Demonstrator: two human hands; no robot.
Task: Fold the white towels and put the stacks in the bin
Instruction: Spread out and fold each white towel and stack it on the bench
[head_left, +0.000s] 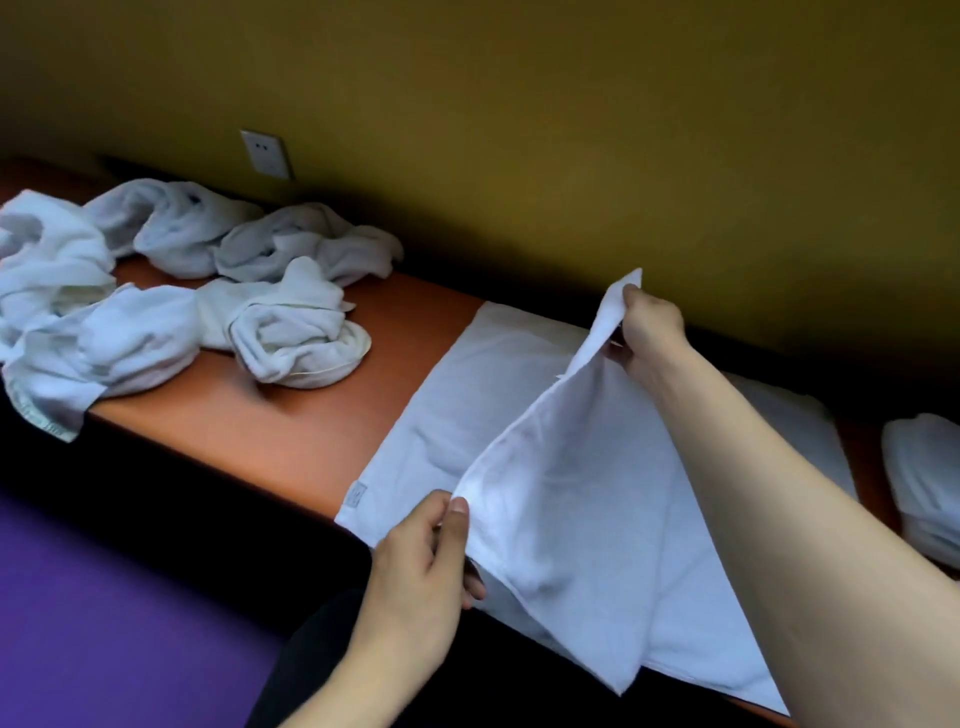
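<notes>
A white towel lies spread across the orange-brown counter, with one half lifted off the surface. My left hand pinches the near corner of the lifted half at the counter's front edge. My right hand pinches the far corner, held up near the wall. The lifted edge runs taut between both hands. Several crumpled white towels lie heaped on the counter's left part. Folded white towels sit stacked at the right edge of view. No bin is in view.
A dark yellow wall with a white socket plate runs right behind the counter. Purple floor lies below the front edge on the left. Bare counter shows between the heap and the spread towel.
</notes>
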